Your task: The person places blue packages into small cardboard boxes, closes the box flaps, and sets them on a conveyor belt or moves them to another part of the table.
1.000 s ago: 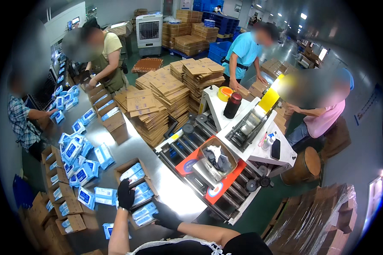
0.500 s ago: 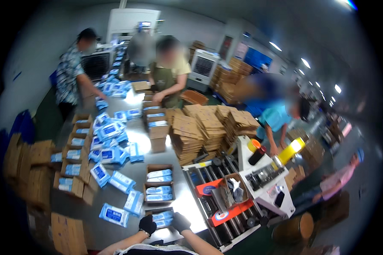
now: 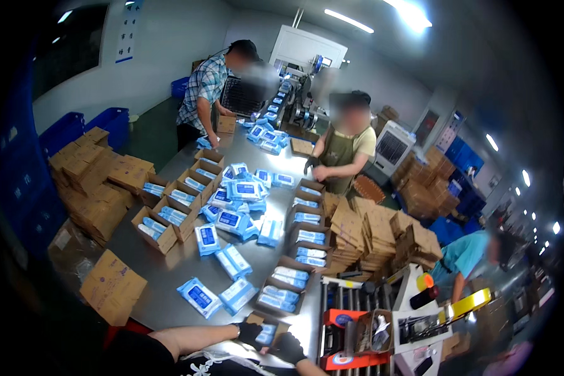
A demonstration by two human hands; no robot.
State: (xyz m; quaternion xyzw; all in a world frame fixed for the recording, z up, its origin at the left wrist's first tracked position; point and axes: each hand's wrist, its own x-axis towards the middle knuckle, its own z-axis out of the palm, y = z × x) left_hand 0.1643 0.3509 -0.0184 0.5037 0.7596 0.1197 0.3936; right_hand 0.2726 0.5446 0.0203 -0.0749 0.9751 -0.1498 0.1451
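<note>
At the near edge of the metal table stands a small cardboard box (image 3: pixel 274 326), with a blue-and-white wipes pack (image 3: pixel 266 333) showing between its brown flaps. My left hand (image 3: pixel 250 334), in a dark glove, is closed on the box's left side. My right hand (image 3: pixel 289 347), gloved too, grips the right side. Just beyond it, an open box (image 3: pixel 302 299) holds several wipes packs in two groups. Left of that lie loose wipes packs (image 3: pixel 200 297), with a larger heap (image 3: pixel 238 200) farther up the table.
A roller conveyor with a box-sealing machine (image 3: pixel 413 329) adjoins the table at right. Flattened cartons (image 3: pixel 370 235) are stacked beyond it. Filled open boxes (image 3: pixel 160 224) line the table's left side. Two people (image 3: pixel 351 147) work at the far table; another person (image 3: pixel 467 257) bends at the right.
The view has swung left, shifting the scene rightward. Brown flaps now cover part of the packs in the box between my hands. The person at far left now handles a cardboard box.
</note>
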